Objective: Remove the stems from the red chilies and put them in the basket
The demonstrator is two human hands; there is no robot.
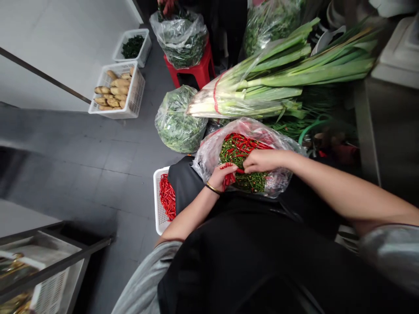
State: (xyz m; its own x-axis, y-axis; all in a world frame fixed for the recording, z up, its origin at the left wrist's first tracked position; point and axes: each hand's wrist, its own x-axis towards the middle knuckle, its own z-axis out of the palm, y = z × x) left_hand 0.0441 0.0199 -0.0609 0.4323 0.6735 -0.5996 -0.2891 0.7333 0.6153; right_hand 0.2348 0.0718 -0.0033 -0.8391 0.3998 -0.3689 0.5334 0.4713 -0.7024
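An opened clear plastic bag (209, 150) rests against my lap, filled with red chili peppers (244, 141) whose green stems crowd the front. My left hand (221, 176) is closed around several red chilies at the bag's near left edge. Over the middle of the bag, my right hand (260, 160) pinches near the end of a red chili beside the left hand's bunch; its fingertips are partly hidden. To the left of my knee, a white basket (157, 218) holds loose red chilies (166, 198) with no green stems visible.
Large leeks (262, 83) in plastic lie beyond the bag. A bag of leafy greens (180, 120) sits on the floor, another on a red stool (191, 69), where a co-worker's hand (167, 6) reaches in. A white crate (135, 98) holds potato-like tubers. A metal rack (75, 248) stands lower left.
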